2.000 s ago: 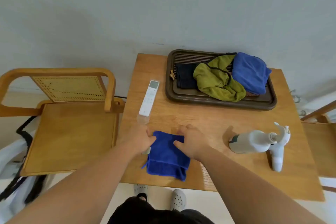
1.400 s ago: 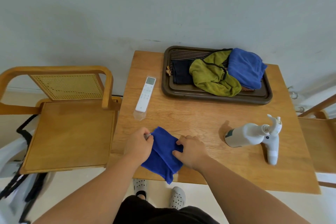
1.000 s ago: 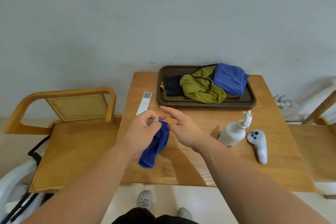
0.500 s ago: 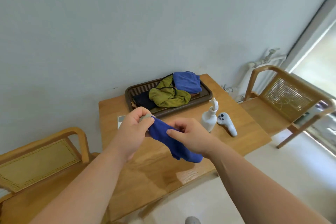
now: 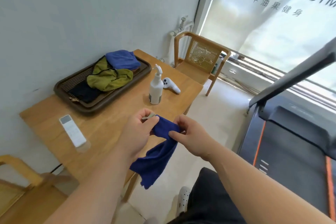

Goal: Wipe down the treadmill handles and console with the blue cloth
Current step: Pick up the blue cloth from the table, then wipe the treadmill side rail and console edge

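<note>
The blue cloth (image 5: 158,154) hangs in the air in front of me, off the table's near edge. My left hand (image 5: 135,132) pinches its upper corner between thumb and fingers. My right hand (image 5: 189,136) grips the cloth just to the right of that, thumb on top. The rest of the cloth droops down between my forearms. At the right edge stands the treadmill: a dark slanted handle bar (image 5: 294,76) and the black belt deck (image 5: 294,152) with orange trim. Its console is out of view.
A wooden table (image 5: 112,120) holds a brown tray (image 5: 145,71) of blue and green cloths, a white spray bottle (image 5: 156,87), a white controller (image 5: 171,85) and a white remote (image 5: 72,131). Cane-backed chairs (image 5: 201,60) flank the table, one of them beyond it by the window.
The cloth left the table and both hands lifted it. My view swung right, bringing the treadmill and window into sight. The cloth now hangs longer below my hands.
</note>
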